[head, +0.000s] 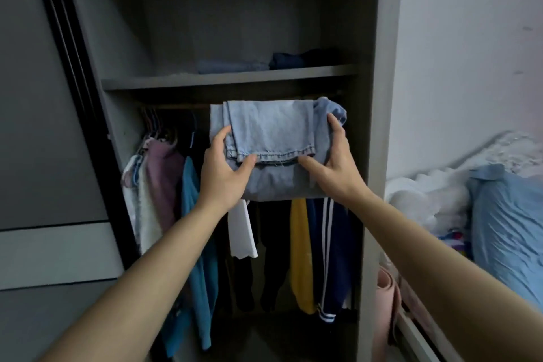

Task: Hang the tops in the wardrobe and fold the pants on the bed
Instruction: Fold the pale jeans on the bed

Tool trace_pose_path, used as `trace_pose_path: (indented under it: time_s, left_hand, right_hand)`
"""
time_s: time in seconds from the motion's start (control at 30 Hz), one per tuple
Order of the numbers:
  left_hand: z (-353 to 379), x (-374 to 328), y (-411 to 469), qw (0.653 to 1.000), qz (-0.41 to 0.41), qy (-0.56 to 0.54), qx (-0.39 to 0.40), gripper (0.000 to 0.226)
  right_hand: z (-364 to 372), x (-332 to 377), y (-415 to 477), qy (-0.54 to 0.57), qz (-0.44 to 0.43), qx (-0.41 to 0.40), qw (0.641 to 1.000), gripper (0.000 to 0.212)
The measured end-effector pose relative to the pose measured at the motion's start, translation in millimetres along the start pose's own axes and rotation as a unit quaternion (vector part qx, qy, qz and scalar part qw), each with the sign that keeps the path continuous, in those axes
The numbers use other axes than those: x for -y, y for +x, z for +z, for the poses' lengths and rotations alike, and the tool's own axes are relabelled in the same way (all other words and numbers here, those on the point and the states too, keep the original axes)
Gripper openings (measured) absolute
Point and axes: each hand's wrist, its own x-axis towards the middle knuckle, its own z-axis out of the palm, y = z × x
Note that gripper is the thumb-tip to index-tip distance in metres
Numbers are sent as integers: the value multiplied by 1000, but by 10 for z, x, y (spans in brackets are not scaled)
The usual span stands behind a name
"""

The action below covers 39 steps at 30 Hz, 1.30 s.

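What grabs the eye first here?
The folded jeans, light blue, held up dead centre by the left hand and right hand, one at each side, in front of the wardrobe just under its shelf. Below them is a row of hanging clothes, a yellow garment brightest. Folded clothes lie on the shelf, and a blue pillow sits at right.

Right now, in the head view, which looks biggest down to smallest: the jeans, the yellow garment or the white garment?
1. Jeans, though they are held nearest the camera, which makes them look bigger.
2. Yellow garment.
3. White garment.
The tops of both hanging garments are hidden behind the jeans.
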Motion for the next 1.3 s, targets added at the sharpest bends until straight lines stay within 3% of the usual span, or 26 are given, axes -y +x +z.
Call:
trace_pose_path:
  time_s: [0.4,0.8,0.93,1.0,1.1,1.17,1.27,1.3]
  left_hand:
    - [406,29,2641,981,159,74,-89,63]
    - [697,745,4539,980,132,97,-116,56]
    - [566,908,5053,981,148,111,-63,70]
    - [506,972,5294,974,153,156,-50,60]
    - [430,1099,5577,970,122,205,-54,48]
    - [403,1235,5683,964,75,253,-14,48]
    - [433,1527,5707,929,-70,340,131,46]
    - [439,1613,5689,912,-121,352,174,49]
  right_hand:
    - [-31,-100,2777,61,-108,-42,991,84]
    - [528,-465,4935,31,-124,-22,992,76]
    - [773,-488,5416,-7,-112,-21,993,80]
    - [891,-462,5610,-11,-101,-29,994,81]
    - [1081,-448,5856,-7,-74,-42,996,83]
    - [1219,-510,5934,-27,-17,-15,999,82]
    - [1422,-739,5935,-225,74,136,962,52]
    - [1472,-811,5940,-286,87,167,940,55]
